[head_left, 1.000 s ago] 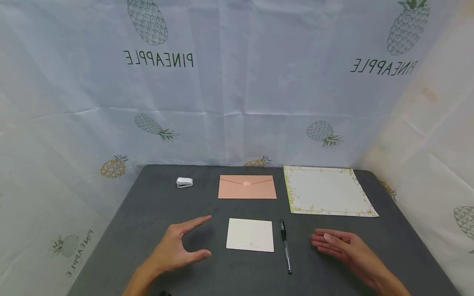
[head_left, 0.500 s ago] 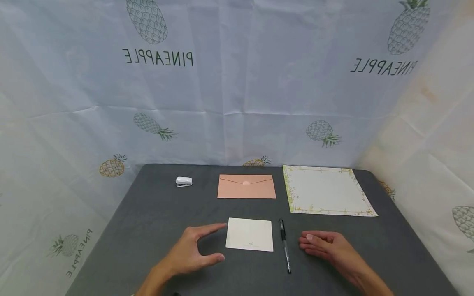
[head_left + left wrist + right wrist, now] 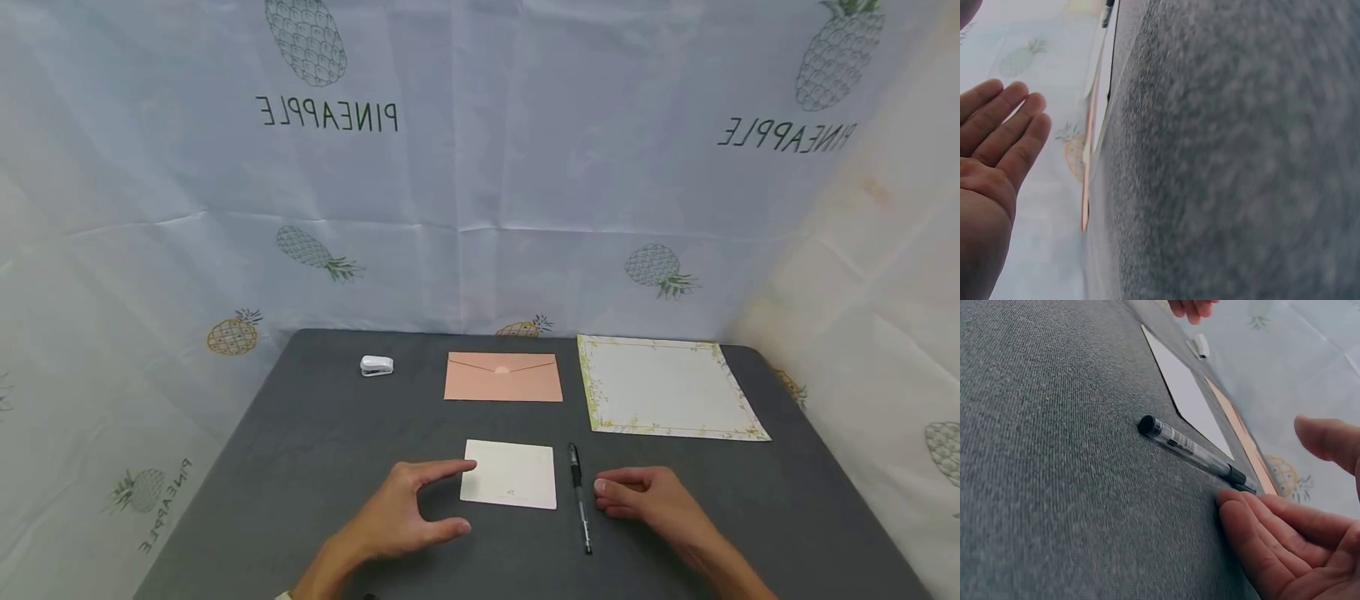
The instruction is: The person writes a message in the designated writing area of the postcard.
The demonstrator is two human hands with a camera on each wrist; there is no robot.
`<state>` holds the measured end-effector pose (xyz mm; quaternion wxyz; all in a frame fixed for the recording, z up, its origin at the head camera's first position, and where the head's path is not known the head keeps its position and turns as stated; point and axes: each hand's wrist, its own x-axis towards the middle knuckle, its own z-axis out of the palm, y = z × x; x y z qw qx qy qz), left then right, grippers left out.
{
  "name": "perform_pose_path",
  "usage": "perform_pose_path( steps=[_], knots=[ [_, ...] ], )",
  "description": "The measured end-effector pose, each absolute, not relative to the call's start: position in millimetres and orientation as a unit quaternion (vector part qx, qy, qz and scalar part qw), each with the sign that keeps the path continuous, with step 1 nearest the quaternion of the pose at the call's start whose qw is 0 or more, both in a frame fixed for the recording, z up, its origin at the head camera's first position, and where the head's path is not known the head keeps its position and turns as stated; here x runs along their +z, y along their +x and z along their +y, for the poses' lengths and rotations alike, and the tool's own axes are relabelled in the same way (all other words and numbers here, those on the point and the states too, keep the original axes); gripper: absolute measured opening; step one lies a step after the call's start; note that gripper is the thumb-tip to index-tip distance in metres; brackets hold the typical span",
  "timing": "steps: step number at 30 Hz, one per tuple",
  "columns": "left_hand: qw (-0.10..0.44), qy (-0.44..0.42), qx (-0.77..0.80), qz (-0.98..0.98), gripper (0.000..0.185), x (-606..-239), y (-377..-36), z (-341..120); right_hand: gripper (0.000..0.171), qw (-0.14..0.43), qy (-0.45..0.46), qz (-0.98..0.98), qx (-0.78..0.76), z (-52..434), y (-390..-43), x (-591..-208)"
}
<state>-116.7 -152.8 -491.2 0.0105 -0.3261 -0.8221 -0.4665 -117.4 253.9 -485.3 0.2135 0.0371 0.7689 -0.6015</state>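
Two bare hands rest on a dark grey table, one on each side of a small cream paper card and a black pen.

The left hand [image 3: 401, 518] has loose, spread fingers holding nothing; its first fingertip touches the left edge of the small cream paper card [image 3: 510, 474]. The right hand [image 3: 651, 498] is loose and holds nothing too, and the thin black pen [image 3: 579, 496] lies just beside its fingertips, between them and the card. Further out past the fingers on the dark grey table [image 3: 315, 442] lie a pink paper envelope [image 3: 503, 377], a big flowery-edged paper sheet [image 3: 663, 387] and a small white stapler [image 3: 377, 365].
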Motion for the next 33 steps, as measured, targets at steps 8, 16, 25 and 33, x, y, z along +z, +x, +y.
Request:
perform_pose_path(
  steps=[8, 16, 25, 33],
  knots=[
    [-0.014, -0.329, -0.482, -0.812, 0.064, -491.1, -117.7, -146.1, 0.044, 0.173, 0.033, 0.827, -0.533, 239.0, -121.7, -489.5],
    [-0.021, -0.338, -0.485, -0.807, 0.059, -491.9, -116.2, -143.4, 0.023, 0.082, 0.033, 0.915, -0.393, 213.3, -125.2, -491.4],
    [-0.047, -0.339, -0.478, -0.809, 0.057, -491.4, -113.7, -136.9, 0.019, 0.046, 0.03, 0.944, -0.326, 200.3, -125.6, -488.3],
    [-0.081, -0.327, -0.496, -0.8, 0.056, -485.9, -112.9, -132.0, 0.011, 0.045, 0.017, 0.942, -0.332, 197.8, -121.5, -480.9]
  ],
)
